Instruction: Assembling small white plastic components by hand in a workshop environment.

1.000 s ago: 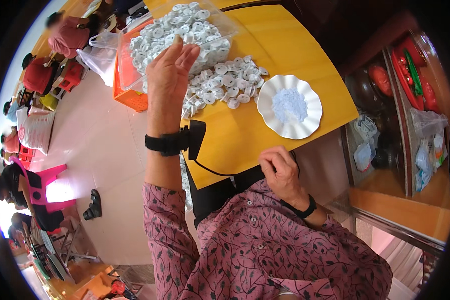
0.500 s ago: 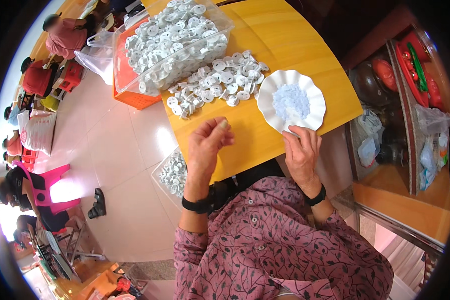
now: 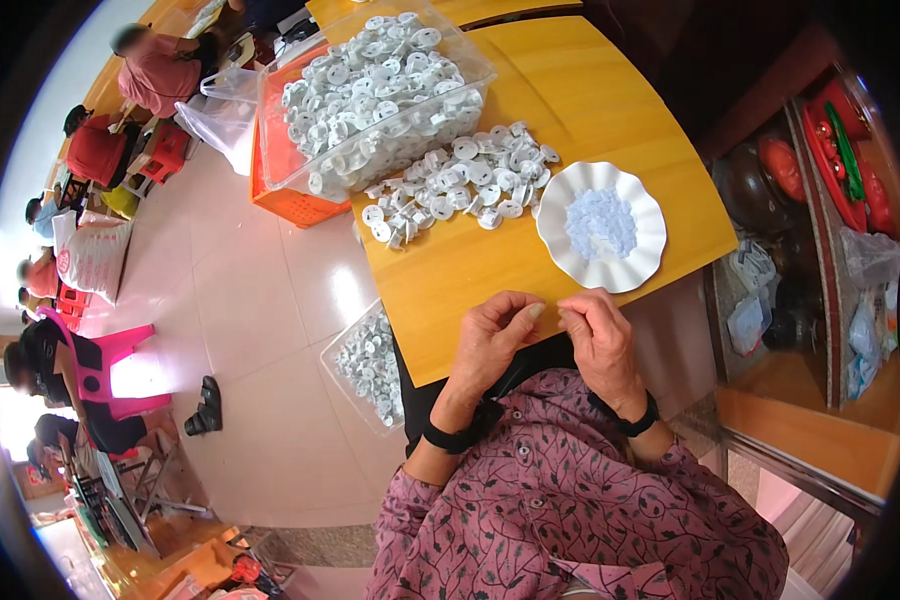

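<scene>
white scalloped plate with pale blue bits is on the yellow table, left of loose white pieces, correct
Not left: in the head view, the white scalloped plate with pale blue bits is on the yellow table, right of the loose white pieces.

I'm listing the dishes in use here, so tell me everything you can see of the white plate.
The white plate is roundish with a wavy, scalloped rim and a smooth, slightly shiny look, perhaps ceramic or plastic. It lies flat, right side up, on the yellow table, near the lower-right edge. Small pale-blue pieces cover its middle. White parts are heaped close on its left, and the right hand is near its lower rim; contact with either is unclear.
</scene>
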Demonstrator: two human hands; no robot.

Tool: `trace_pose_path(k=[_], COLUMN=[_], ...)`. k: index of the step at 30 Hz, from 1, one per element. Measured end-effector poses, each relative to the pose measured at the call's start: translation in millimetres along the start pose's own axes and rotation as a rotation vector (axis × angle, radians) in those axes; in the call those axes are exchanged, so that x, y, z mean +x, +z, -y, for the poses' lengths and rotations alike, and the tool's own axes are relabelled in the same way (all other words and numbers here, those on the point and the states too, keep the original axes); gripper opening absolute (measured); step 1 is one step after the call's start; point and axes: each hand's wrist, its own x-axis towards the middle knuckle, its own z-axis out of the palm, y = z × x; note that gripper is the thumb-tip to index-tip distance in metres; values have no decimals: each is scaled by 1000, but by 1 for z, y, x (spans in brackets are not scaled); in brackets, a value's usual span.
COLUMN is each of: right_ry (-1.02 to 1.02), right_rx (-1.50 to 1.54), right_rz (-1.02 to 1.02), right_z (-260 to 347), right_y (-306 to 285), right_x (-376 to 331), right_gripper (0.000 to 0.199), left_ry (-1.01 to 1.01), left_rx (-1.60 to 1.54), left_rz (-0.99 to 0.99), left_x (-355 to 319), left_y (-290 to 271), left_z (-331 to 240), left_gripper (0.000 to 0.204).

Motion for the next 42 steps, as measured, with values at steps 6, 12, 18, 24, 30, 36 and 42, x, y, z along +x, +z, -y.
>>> trace_pose_path(k=[6,12,18,24,30,36,42], right_ry=[80,10,127,423,533,545,485], right_rx=[187,174,224,540,734,656,557], right_rz=[131,201,131,155,59,43,73], right_z=[-5,-6,0,5,2,0,-2], right_y=[9,13,21,33,39,38,37], right_x=[-5,-6,2,3,6,7,7], right_gripper=[30,38,32,16,15,12,13], left_ry=[-142,-280,-170,-15,24,154,524], left_rx=[40,122,-9,-50,59,475,930], left_rz=[111,171,14,-84,-54,-230,-423], left_x=[-3,-7,-7,5,12,52,92], left_y=[-14,-26,-24,-15,-12,-23,-39], left_z=[-8,-17,-11,-10,-11,-17,-25], left_gripper=[27,28,27,22,23,21,23])
